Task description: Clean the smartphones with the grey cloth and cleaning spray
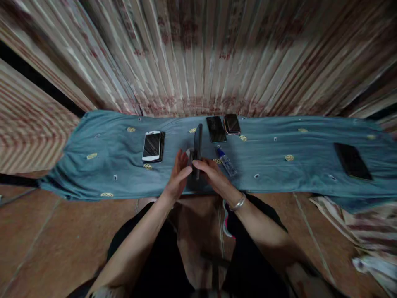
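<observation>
1. Nearest to the camera are the person's two bare forearms, which rise from dark clothing at the bottom and meet over the near edge of the blue cloth (93,165).
2. The left hand (177,176) is open, with fingers straight and close together, and its palm stands against the left side of a dark phone (197,147). It seems to work as a support so the phone does not fall over.
3. The right hand (214,174), with a metal bracelet (238,203) at the wrist, pinches the near end of the same phone between thumb and fingers.
4. The dark phone stands on its long edge near the middle of the cloth, just behind the near edge, so only its thin side is visible. I cannot tell which face is the screen.
5. A small tube with a blue cap (226,160) lies just to the right of the hands, within easy reach.
6. A white phone (151,145) lies flat toward the left. Two dark phones (216,128) and (232,123) lie side by side at the far edge. Another dark phone (352,160) lies well apart, near the right end.
7. What carries the cloth is hidden under it. The striped curtain (198,54) behind is blurred, and a dark flat thing under the hands is too covered to name.
</observation>
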{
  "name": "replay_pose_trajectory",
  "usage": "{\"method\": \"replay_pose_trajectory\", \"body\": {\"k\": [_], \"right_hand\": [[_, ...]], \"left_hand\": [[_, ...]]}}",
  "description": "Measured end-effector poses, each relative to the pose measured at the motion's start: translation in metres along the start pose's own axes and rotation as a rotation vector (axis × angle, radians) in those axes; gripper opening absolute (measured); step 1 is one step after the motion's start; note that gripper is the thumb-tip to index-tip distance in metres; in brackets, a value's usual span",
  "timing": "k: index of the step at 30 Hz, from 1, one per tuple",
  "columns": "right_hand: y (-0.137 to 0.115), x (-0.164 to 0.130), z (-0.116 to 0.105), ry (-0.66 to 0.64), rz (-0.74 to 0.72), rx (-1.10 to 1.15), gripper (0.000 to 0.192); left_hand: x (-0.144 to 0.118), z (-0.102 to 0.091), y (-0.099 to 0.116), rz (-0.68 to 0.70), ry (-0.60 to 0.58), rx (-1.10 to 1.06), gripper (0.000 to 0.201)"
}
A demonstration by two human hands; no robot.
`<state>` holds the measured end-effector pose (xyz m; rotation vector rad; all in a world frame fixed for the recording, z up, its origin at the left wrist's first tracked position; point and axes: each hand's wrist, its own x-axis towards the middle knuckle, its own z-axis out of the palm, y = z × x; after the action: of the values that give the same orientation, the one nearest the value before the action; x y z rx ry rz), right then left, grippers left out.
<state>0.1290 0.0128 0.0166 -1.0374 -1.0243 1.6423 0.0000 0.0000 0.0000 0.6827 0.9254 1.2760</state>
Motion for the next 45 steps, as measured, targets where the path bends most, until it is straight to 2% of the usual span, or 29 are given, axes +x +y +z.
{"method": "replay_pose_trajectory", "body": {"k": [4,8,11,14,17,19,21,24,27,31,37,40,45], "right_hand": [[0.003,-0.004,0.001,-0.060,-0.007,-0.111,0.042],[0.009,-0.006,0.002,-0.101,-0.002,-0.283,0.044],[0.011,-0.007,0.001,-0.145,0.006,-0.365,0.044],[0.013,-0.006,-0.001,-0.187,0.018,-0.357,0.042],[0.018,-0.003,-0.004,-0.216,0.030,-0.239,0.042],[0.024,0.000,-0.007,-0.190,0.074,-0.146,0.042],[0.029,0.003,-0.010,-0.140,0.124,-0.102,0.034],[0.033,0.005,-0.013,-0.096,0.172,-0.109,0.021],[0.035,0.004,-0.013,-0.103,0.205,-0.115,0.017],[0.038,0.002,-0.012,-0.141,0.186,-0.238,0.023],[0.034,-0.002,-0.013,-0.174,0.028,-0.603,0.029],[0.026,-0.004,-0.013,-0.183,-0.006,-0.771,0.029],[0.023,-0.008,-0.009,-0.170,-0.029,-0.838,0.027]], "left_hand": [[0.009,-0.010,0.002,0.014,0.038,0.021,0.081],[0.011,-0.007,0.006,-0.017,-0.006,0.038,0.059],[0.009,-0.004,0.011,-0.020,0.021,0.077,0.049],[0.008,-0.006,0.017,-0.057,0.050,0.066,0.048],[0.007,-0.009,0.023,-0.117,0.034,0.034,0.047],[0.007,-0.011,0.025,-0.134,0.034,0.016,0.046],[0.007,-0.012,0.027,-0.129,0.043,-0.001,0.045],[0.008,-0.012,0.028,-0.121,0.058,-0.019,0.045],[0.009,-0.012,0.030,-0.104,0.074,-0.040,0.046],[0.011,-0.012,0.032,-0.038,0.118,-0.036,0.045],[0.010,-0.009,0.030,0.002,0.153,0.004,0.050],[0.011,-0.009,0.027,0.022,0.169,0.015,0.052],[0.015,-0.009,0.021,0.081,0.189,0.036,0.052]]}}
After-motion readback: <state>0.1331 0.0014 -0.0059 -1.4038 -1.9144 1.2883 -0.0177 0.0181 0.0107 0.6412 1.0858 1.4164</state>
